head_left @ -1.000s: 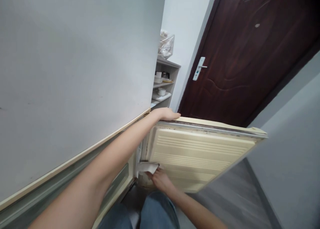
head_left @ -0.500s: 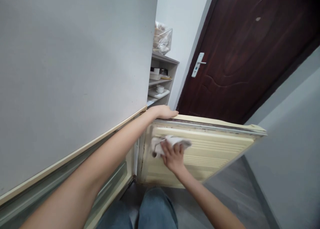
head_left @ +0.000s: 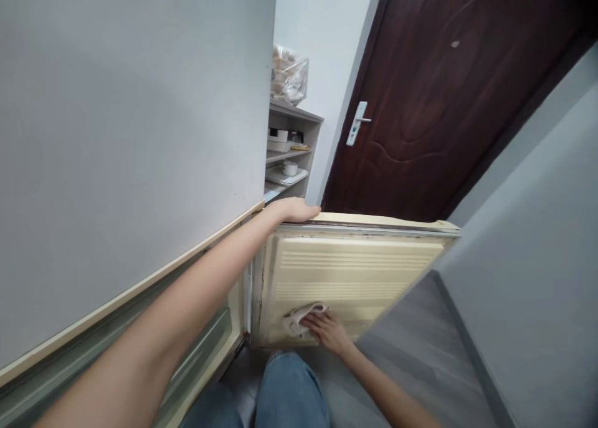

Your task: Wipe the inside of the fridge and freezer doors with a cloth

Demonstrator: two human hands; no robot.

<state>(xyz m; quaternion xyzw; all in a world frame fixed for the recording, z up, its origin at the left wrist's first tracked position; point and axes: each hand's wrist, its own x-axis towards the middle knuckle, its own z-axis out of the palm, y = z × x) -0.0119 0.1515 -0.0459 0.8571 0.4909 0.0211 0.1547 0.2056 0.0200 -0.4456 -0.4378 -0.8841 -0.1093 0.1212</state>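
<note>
A yellowed fridge door [head_left: 346, 276] stands swung open in front of me, its ribbed inner panel facing me. Dark grime marks the seal along its edges. My left hand [head_left: 299, 210] grips the top edge of this door near the hinge side, its fingers partly hidden behind it. Low on the inner panel, my right hand [head_left: 331, 332] presses a crumpled whitish cloth [head_left: 303, 317] against the surface. To the left, behind my left forearm, the open fridge compartment [head_left: 210, 337] shows a drawer front.
The closed upper fridge door [head_left: 140, 104] fills the left side. Beyond it stands a shelf [head_left: 296, 111] with a plastic bag [head_left: 289, 76], a white cup [head_left: 289, 168] and trays. A dark red door [head_left: 420, 104] is at the back, a wall [head_left: 527, 228] to the right.
My right hand has slid the cloth down from the upper part of the panel to its lower part. My left hand keeps its hold on the door's top edge. The view has shifted slightly.
</note>
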